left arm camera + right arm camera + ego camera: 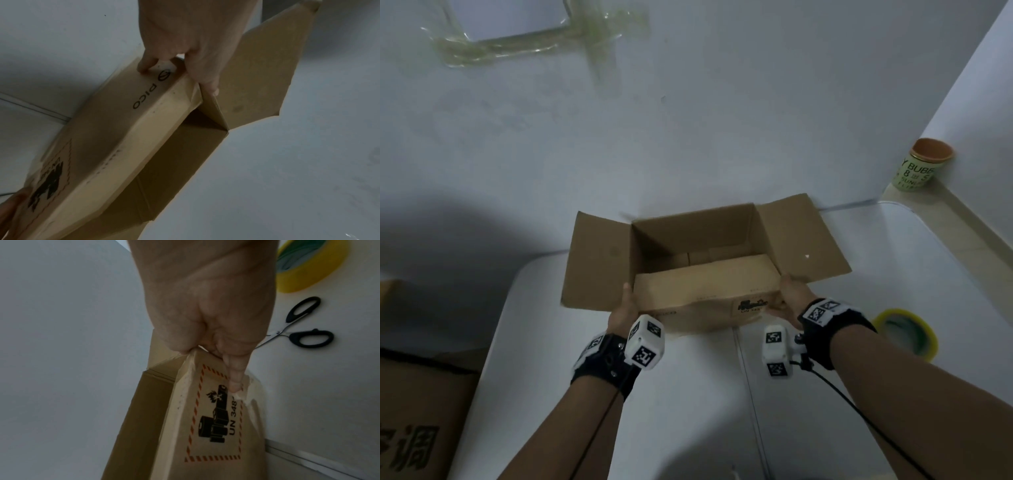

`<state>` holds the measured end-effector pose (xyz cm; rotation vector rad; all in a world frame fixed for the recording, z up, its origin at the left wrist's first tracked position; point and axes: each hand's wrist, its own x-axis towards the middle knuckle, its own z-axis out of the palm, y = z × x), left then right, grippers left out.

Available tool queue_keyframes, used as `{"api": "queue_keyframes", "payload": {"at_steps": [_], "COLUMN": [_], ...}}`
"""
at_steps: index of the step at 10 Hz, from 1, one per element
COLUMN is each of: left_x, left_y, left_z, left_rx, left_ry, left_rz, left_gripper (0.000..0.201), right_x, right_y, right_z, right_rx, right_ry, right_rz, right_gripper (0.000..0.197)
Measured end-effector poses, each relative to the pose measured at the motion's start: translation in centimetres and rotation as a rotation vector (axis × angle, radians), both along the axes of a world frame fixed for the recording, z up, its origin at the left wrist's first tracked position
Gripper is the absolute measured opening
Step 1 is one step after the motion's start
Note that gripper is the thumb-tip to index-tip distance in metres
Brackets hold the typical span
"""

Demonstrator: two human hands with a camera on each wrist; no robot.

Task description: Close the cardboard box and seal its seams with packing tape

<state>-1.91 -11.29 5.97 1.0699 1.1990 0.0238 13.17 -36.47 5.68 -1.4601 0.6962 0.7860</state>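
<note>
Box (702, 260) near worktop (688, 394) back edge, side flaps splayed. Left hand (625, 308), right hand (789, 298): fingers pinching near flap (705, 277) corners.

wall (722, 120): pale, taped patch (524, 37) upper left | tabletop (688, 394): white | ledge (941, 202): beige, right | light: dim

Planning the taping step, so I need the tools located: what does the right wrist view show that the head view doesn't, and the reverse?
Right wrist only: black-handled scissors on the table beside the tape roll, and the box's UN hazard label in full. Head only: the left hand, both side flaps splayed open, a green cup. Both: the right hand gripping the cardboard box by its near flap.
</note>
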Motion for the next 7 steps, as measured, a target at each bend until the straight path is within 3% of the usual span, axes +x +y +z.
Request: {"api": "queue_keyframes", "payload": {"at_steps": [1, 2, 3, 4, 5, 6, 7], "left_x": [1.2, 1.5, 1.3, 0.9, 0.1, -0.7, -1.2], "left_y": [0.2, 0.3, 2.0, 1.7, 1.2, 0.9, 0.7], "left_z": [0.2, -0.3, -2.8, -1.6, 0.1, 1.9, 2.1], "left_rx": [-0.09, -0.08, -0.069, -0.091, -0.098, -0.069, -0.122], "left_ry": [-0.073, -0.086, -0.06, -0.01, -0.001, 0.057, 0.069], "left_rz": [0.04, 0.079, 0.086, 0.031, -0.095, -0.242, -0.364], "left_gripper": [0.083, 0.08, 0.081, 0.076, 0.034, 0.032, 0.018], "right_x": [0.2, 1.2, 1.2, 1.2, 0.5, 0.5, 0.4], "right_y": [0.7, 0.8, 0.2, -0.8, -0.1, 1.7, 3.3], "right_z": [0.2, 0.0, 0.8, 1.6, 4.1, 5.7, 5.3], "right_rx": [-0.068, -0.218, -0.295, -0.311, -0.291, -0.201, -0.221], "right_ry": [0.002, -0.052, -0.094, -0.147, -0.042, 0.065, -0.046], "right_rz": [0.115, 0.294, 0.434, 0.575, 0.729, 0.808, 0.78], "right_gripper": [0.044, 0.059, 0.051, 0.045, 0.076, 0.101, 0.091]}}
